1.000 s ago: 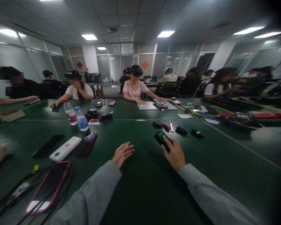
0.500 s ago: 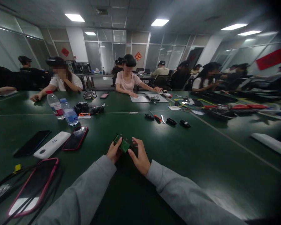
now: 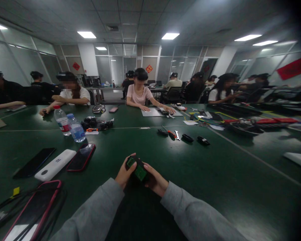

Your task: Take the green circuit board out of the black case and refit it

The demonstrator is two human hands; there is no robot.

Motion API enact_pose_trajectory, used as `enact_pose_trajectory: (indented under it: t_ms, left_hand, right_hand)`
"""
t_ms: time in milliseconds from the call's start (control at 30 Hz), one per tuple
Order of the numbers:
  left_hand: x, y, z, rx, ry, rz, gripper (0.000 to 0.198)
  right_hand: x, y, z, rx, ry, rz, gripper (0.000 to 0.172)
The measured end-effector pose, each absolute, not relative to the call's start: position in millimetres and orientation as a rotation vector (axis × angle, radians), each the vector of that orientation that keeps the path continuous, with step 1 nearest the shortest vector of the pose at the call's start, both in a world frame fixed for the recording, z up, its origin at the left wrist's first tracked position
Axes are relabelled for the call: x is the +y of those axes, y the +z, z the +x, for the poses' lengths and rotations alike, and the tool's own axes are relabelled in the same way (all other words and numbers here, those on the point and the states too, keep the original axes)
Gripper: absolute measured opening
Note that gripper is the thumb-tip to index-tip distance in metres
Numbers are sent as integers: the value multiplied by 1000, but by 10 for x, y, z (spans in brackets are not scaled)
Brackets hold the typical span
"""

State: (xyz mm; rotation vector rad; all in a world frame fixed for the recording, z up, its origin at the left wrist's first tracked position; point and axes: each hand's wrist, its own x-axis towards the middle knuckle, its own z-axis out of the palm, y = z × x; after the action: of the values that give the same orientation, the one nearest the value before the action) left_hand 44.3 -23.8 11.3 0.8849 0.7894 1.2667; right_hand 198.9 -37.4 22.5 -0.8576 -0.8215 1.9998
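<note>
Between my hands, just above the green table (image 3: 195, 187), is a small black device with a green circuit board (image 3: 140, 172) facing up. My left hand (image 3: 125, 172) is closed round its left end, thumb pressed on the board. On the right end, my right hand (image 3: 156, 177) grips with the thumb along the top edge; its other fingers are hidden beneath. Beyond my hands lie a screwdriver with an orange handle (image 3: 171, 134), a wrench (image 3: 177, 135) and several small black parts (image 3: 187, 138).
To the left lie a white power bank (image 3: 55, 164), a red-edged phone (image 3: 81, 157), another black phone (image 3: 34, 163) and a pink-cased phone (image 3: 35, 211) under cables. Two water bottles (image 3: 76, 129) stand behind them. Across the table, a person in pink (image 3: 137, 93) works at a white board (image 3: 150, 112).
My right hand has closed onto the circuit board device, where before its fingers were spread beside it. The view has tipped up slightly, so the table scene sits lower.
</note>
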Motion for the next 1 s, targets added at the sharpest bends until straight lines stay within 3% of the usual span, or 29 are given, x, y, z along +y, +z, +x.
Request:
enact_pose_trajectory:
  t_ms: [167, 367, 600, 700, 800, 1000]
  left_hand:
    - [-201, 123, 375, 1072, 1481, 1222, 43]
    - [-188, 147, 291, 1180, 1483, 1534, 33]
    - [-197, 158, 279, 1183, 1528, 1545, 30]
    - [-234, 145, 338, 1142, 1507, 1354, 43]
    - [-303, 112, 454, 1083, 1426, 1076, 64]
    - [-387, 106, 592, 932, 1268, 813, 53]
  right_hand:
    - [-359, 227, 1995, -674, 2022, -894, 42]
    - [-359, 230, 2015, -640, 2037, -873, 38]
    - [-366, 201, 2005, -843, 1977, -920, 51]
    - [-391, 197, 1977, -1056, 1732, -970, 53]
    - [-415, 203, 1960, -1382, 1263, -953, 53]
    - [-469, 218, 1963, -1666, 941, -1044, 59]
